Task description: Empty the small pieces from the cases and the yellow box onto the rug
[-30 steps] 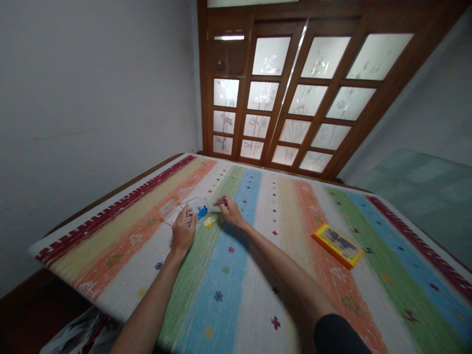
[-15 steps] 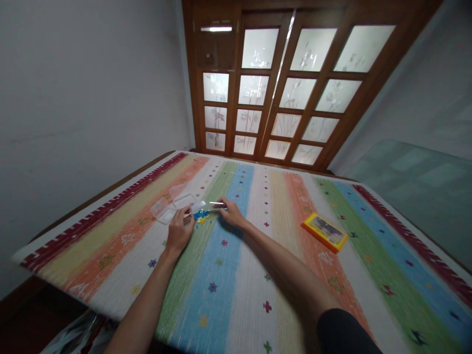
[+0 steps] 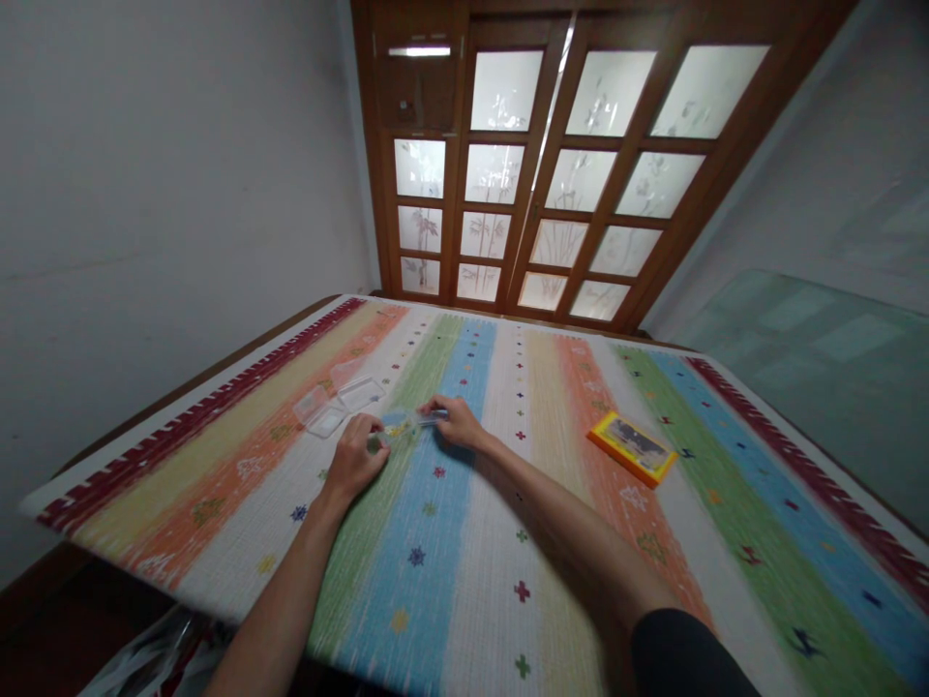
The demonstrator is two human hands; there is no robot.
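Note:
My right hand (image 3: 456, 423) is closed on a small clear, bluish plastic piece (image 3: 433, 418), its fingertips pointing left. Across from it, my left hand (image 3: 357, 453) has its thumb and fingers curled together. Whatever it may hold is too small to make out. Between the hands lies a pile of tiny yellow and blue pieces (image 3: 399, 429), blurred and partly covered. Two open clear plastic cases, a nearer one (image 3: 320, 414) and a farther one (image 3: 359, 392), lie just beyond my left hand.
A striped cloth (image 3: 486, 542) covers the table. To the right lies a yellow-orange box (image 3: 633, 447) with a dark picture on top. Wooden doors with glass panes (image 3: 533, 203) stand behind the far edge, and a pale green panel (image 3: 827, 358) leans at the right.
The right hand has dropped slightly towards the pile; the pale stick-like edge seen in it now shows as a bluish clear piece. Less blue shows in the pile. The left hand has shifted slightly nearer.

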